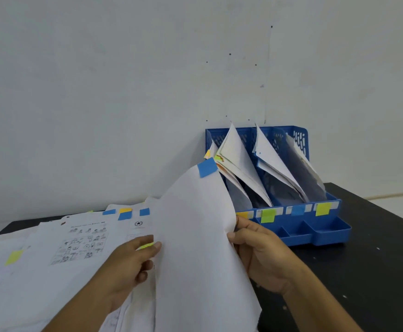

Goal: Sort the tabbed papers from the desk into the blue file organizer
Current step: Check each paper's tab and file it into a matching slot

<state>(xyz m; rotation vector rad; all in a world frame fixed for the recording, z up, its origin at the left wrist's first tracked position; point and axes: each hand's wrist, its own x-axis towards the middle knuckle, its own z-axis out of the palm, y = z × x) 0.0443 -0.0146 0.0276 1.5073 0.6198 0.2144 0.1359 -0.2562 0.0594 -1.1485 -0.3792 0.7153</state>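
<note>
Paper fills the middle of the view: one white sheet [195, 236], blank on the side facing the camera, held up off the surface and curving over toward the right. A blue tab [207, 167] is stuck at its top corner. The right hand [265, 257] grasps the sheet's right edge, thumb in front and fingers curled behind it. The left hand [126, 267] pinches the sheet's left edge, just beside a yellow-green tab [145, 246] that shows at its fingertips.

The blue file organizer [298, 226] stands at the back right of the surface, against the white wall [124, 80]. Its upright slots hold leaning bundles of papers [237, 168], some with coloured tabs at their corners. Along its front rail sit coloured labels, one per slot: an orange one partly hidden behind the held sheet, then a green label [267, 215], a blue label [297, 210] and a yellow label [323, 208]. Low open trays run along the front of the organizer. The raised sheet covers the organizer's left front corner and part of its leftmost slot.

The black surface [375, 248] is bare on the right. On its left lies a loose spread of papers [52, 259], overlapping one another; one shows rows of small printed drawings. Blue and yellow tabs stick out at their far edges, and a yellow-green tab [13, 257] sits on a sheet at the far left.
</note>
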